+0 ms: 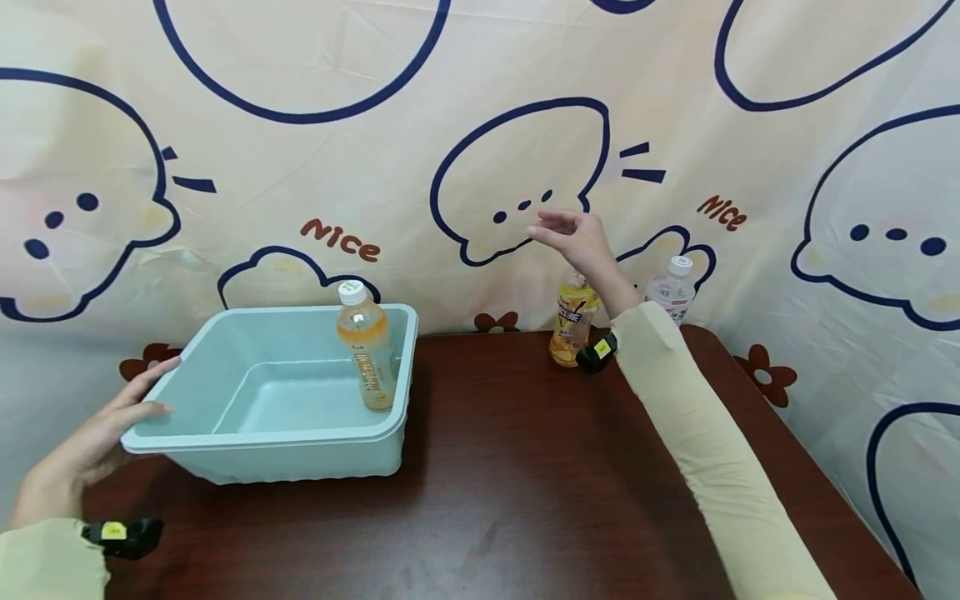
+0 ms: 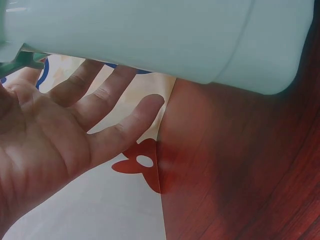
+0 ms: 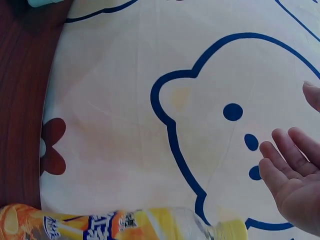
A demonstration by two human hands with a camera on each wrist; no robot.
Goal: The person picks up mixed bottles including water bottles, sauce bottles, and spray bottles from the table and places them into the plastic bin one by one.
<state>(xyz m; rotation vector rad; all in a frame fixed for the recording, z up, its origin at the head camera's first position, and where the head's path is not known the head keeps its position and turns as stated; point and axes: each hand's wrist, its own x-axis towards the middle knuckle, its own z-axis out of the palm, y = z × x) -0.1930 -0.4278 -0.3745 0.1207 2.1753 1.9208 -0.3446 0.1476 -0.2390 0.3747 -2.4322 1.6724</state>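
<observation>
At your one o'clock, a clear bottle (image 1: 672, 292) with a white cap stands upright at the far edge of the dark wooden table (image 1: 510, 483). Behind it, from nine to three o'clock, you see a cream cartoon-print cloth (image 1: 300, 167).

The head camera looked forward and down across the dark wooden table (image 1: 510, 467) toward the cartoon-print backdrop (image 1: 480, 125), taking in the pale blue tub (image 1: 225, 433) at lower left and the yellow-labelled bottle (image 1: 573, 321) right of centre. The left wrist camera sat very close beneath the tub (image 2: 150, 35), facing up past the left hand (image 2: 55, 145) at the frame's left, and shared the tub, table edge and backdrop with the head view. The right wrist camera faced the backdrop (image 3: 150, 125) at close range, sharing with the head view the yellow-labelled bottle (image 3: 115, 225) along its bottom edge and the right hand (image 3: 300, 180) at lower right.
</observation>
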